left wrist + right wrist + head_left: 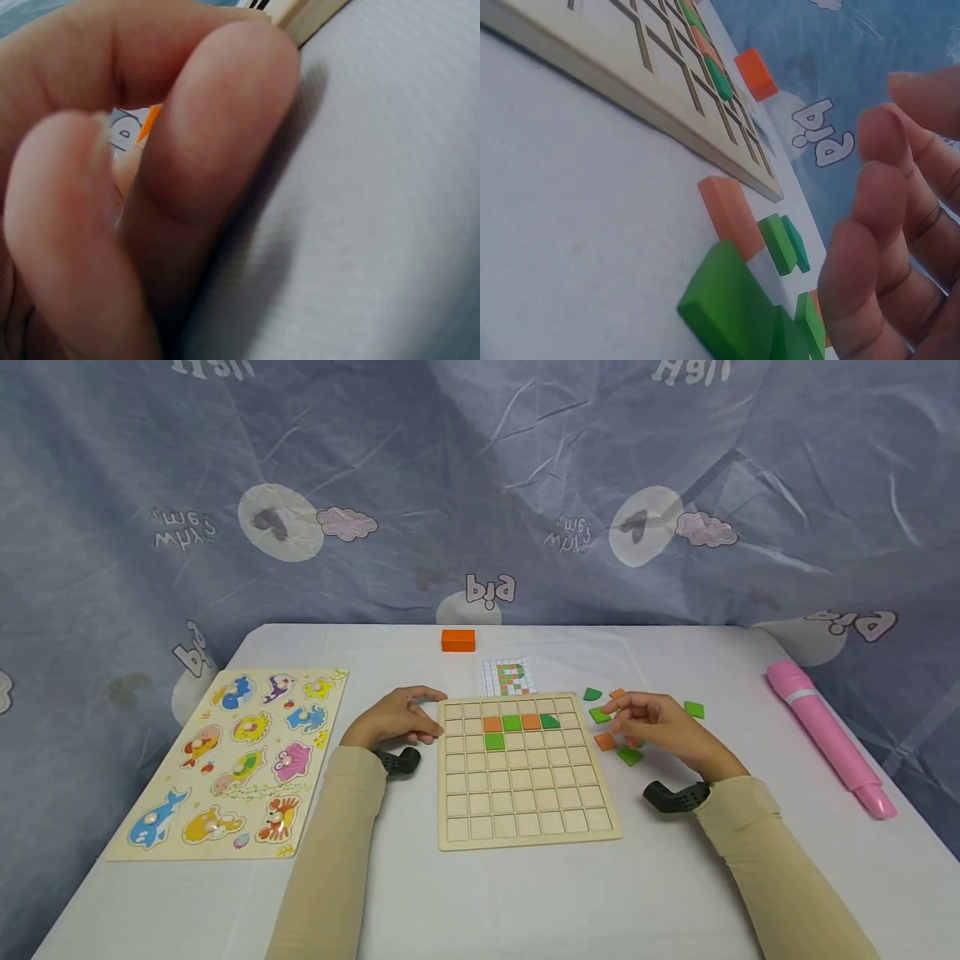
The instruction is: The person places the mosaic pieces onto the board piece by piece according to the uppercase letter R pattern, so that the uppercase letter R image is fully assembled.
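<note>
A wooden grid board lies on the table. In its second row from the back sit two orange tiles, a green tile between them and a dark green rounded tile; another green tile is one row nearer. My left hand is at the board's back left, fingertips right at its edge. To the right of the board my right hand hovers over loose tiles, fingers bent loosely with nothing between them. An orange tile and green tiles lie below it in the right wrist view.
Behind the board are a pattern card with a coloured letter P and an orange block. A sea-animal peg puzzle lies at left. A pink cylinder-like stick lies at right. Patterned cloth hangs behind the table.
</note>
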`<state>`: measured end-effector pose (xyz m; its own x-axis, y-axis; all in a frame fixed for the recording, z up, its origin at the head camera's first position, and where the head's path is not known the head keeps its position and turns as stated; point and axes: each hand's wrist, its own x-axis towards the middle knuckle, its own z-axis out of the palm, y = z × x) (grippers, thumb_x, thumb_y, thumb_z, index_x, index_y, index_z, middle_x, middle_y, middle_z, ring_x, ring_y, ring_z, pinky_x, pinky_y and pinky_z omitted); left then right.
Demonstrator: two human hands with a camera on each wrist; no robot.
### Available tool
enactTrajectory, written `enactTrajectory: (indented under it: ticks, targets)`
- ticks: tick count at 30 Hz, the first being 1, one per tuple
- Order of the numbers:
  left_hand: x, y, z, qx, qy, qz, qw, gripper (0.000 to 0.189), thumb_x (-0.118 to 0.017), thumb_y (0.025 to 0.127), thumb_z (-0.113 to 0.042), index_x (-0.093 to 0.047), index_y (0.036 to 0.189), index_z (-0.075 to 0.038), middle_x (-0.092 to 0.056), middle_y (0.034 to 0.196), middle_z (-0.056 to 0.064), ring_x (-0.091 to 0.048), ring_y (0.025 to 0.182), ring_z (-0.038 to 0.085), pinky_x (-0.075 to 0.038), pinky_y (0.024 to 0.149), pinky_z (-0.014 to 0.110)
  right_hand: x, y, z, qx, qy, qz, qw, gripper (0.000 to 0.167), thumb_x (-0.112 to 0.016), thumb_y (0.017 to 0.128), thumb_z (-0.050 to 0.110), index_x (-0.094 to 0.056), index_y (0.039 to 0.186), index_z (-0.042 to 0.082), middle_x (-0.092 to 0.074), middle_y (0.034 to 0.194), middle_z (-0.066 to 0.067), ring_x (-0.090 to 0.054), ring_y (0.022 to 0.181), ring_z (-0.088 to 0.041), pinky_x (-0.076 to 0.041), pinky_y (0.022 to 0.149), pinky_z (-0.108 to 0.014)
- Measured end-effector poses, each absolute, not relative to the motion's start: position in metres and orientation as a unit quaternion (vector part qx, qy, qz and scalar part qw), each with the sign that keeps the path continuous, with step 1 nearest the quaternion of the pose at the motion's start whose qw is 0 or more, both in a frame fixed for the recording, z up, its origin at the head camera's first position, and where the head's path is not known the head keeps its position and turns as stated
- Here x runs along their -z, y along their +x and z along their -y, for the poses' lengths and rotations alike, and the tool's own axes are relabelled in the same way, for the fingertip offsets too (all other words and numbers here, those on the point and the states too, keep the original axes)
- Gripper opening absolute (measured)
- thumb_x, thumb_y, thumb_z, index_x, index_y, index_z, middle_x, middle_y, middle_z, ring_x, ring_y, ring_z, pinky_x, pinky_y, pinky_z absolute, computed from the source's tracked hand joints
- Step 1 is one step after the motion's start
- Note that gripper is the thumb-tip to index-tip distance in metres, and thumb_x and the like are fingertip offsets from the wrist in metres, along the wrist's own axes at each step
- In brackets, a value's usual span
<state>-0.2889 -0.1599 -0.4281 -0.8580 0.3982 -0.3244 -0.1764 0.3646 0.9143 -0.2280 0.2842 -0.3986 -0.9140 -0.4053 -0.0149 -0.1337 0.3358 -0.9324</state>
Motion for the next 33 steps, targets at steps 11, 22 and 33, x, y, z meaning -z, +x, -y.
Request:
enactTrajectory:
  ticks: [11, 22, 33]
  targets:
    - [0.427, -0.289, 0.159, -0.551, 0.070, -0.793, 0.251, 0.071, -0.082, 0.090, 0.003, -0.055, 0.155, -0.006, -0.072, 0.075, 0.004, -0.067, 0.059, 0.007, -0.047, 0.053, 0.016, 0.404, -0.229, -0.289, 0.533, -0.156, -0.825, 0.107, 0.038, -0.068, 0.105, 0.005, -0.059, 0.136, -0.014, -0.071, 0.098, -0.008, -0.060, 0.072, -0.015, -0.053, 0.065, -0.028]
    - [0.430, -0.290, 0.160, -0.557, 0.073, -0.787, 0.254, 0.072, -0.083, 0.089, 0.001, -0.054, 0.155, -0.006, -0.072, 0.075, 0.005, -0.067, 0.059, 0.008, -0.047, 0.052, 0.015, 0.417, -0.234, -0.295, 0.491, -0.159, -0.852, 0.082, 0.034, -0.075, 0.098, 0.001, -0.066, 0.129, -0.012, -0.067, 0.095, -0.002, -0.052, 0.065, -0.008, -0.047, 0.059, -0.023]
    - [0.428, -0.290, 0.159, -0.552, 0.074, -0.793, 0.249, 0.071, -0.083, 0.089, 0.002, -0.055, 0.154, -0.005, -0.072, 0.075, 0.004, -0.068, 0.059, 0.008, -0.047, 0.053, 0.016, 0.418, -0.236, -0.294, 0.399, -0.173, -0.897, 0.079, 0.032, -0.085, 0.093, 0.006, -0.076, 0.120, -0.007, -0.072, 0.104, -0.010, -0.054, 0.074, -0.008, -0.048, 0.066, -0.024]
